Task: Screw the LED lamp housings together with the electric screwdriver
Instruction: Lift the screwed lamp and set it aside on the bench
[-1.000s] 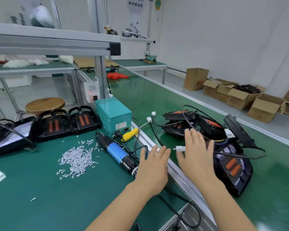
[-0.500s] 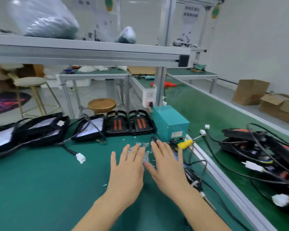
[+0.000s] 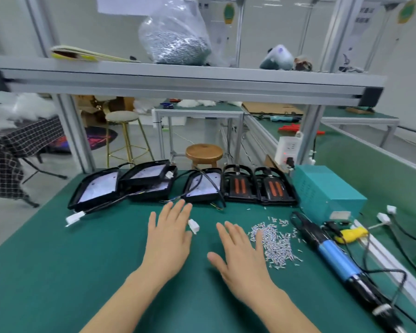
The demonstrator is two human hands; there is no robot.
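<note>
Hands: left hand (image 3: 168, 239) and right hand (image 3: 241, 255) flat, fingers spread, holding nothing
Screws (image 3: 275, 243): beside right hand
Screwdriver (image 3: 332, 253): lying right of screws

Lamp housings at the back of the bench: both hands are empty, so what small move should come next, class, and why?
Probably reach the left hand forward and draw the nearest housing in. Both hands hover open, the right hand beside the screws, and the screwdriver lies untouched at the right. No housing yet lies within working reach.

five lamp housings (image 3: 203, 187), one electric screwdriver (image 3: 332, 252), two stools (image 3: 204, 153)
</note>
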